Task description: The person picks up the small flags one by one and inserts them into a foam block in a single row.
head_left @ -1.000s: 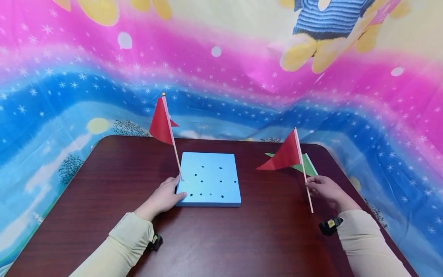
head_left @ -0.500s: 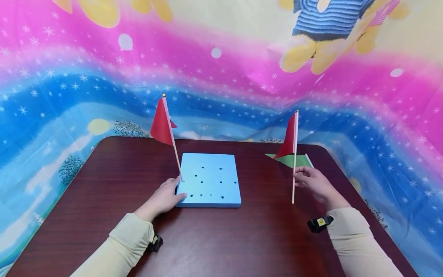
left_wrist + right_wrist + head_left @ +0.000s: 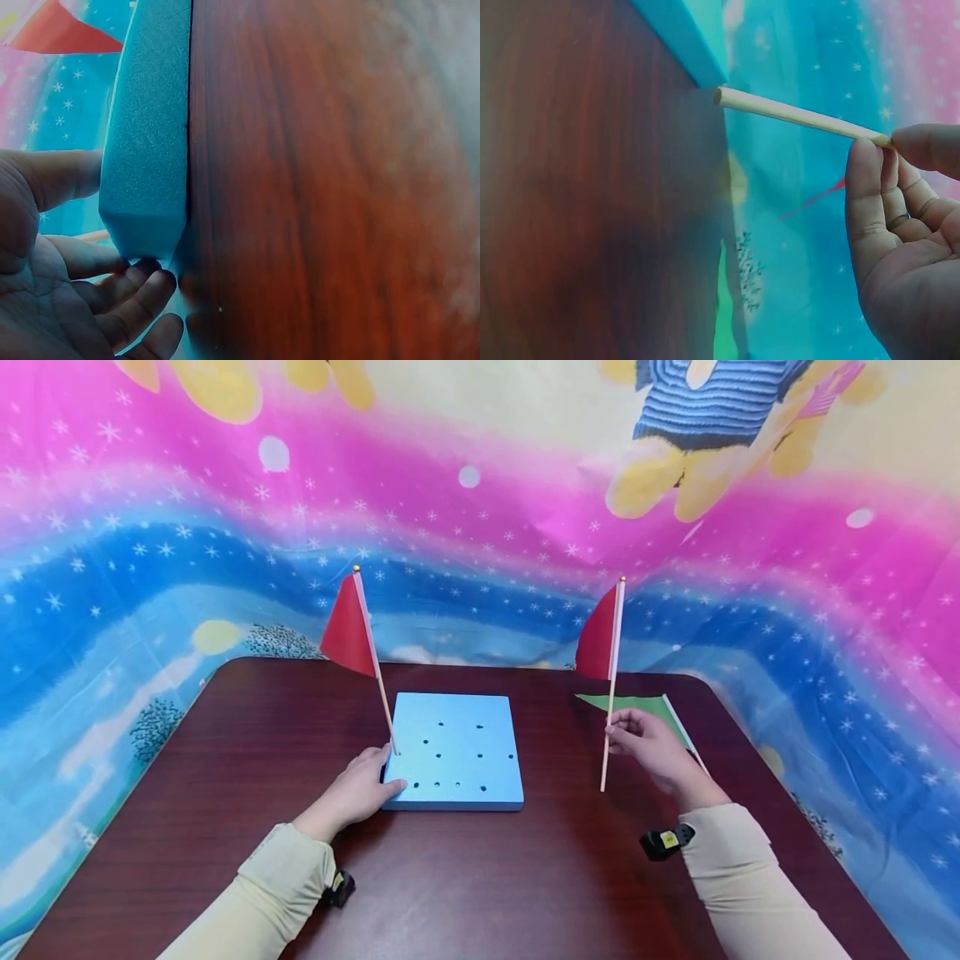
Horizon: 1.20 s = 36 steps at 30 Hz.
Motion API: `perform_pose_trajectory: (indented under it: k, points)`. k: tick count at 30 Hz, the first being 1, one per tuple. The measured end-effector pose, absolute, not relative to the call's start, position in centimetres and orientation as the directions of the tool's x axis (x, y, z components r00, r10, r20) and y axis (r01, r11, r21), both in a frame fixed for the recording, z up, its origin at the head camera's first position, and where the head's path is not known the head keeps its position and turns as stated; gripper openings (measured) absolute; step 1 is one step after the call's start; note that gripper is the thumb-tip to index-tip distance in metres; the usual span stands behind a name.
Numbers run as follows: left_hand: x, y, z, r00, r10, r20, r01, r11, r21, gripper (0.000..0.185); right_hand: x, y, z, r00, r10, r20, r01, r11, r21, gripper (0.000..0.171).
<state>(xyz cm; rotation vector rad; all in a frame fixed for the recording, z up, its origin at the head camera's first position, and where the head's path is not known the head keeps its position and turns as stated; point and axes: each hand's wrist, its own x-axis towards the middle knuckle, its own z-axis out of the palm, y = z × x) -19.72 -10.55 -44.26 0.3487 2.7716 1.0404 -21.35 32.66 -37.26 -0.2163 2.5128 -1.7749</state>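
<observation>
Dark table beneath, right grip pinches the stick — red flag above.

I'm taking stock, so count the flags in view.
3: a leaning red flag in the blue block, a second red flag pinched by the right hand, a green flag on the table, partly hidden behind that hand. No others show.

Head view bright, soft glare on tabletop; wrist views dimmer, hazy, tabletop blurred.
</observation>
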Motion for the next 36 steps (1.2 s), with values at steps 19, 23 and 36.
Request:
perform_pose_trajectory:
  k: [19, 23, 36]
  points:
    - [-19.8, -10.8, -44.3, -0.961, 0.269, -0.065, 0.169, 0.756, 0.632, 0.072, -22.6, 27.1, -37.4, -0.981, -0.113, 0.157, -0.183, 0.283, -0.941, 0.012]
    - [-19.8, -10.7, -44.2, -0.962, 0.264, -0.073, 0.161, 0.758, 0.632, 0.072, -22.7, 26.2, -37.7, -0.980, -0.108, 0.168, -0.194, 0.315, -0.929, 0.015]
    - [-19.7, -10.6, -44.2, -0.960, 0.272, -0.070, 0.167, 0.753, 0.636, 0.071, -23.2, 21.0, -38.4, -0.972, -0.099, 0.214, -0.235, 0.315, -0.920, 0.011]
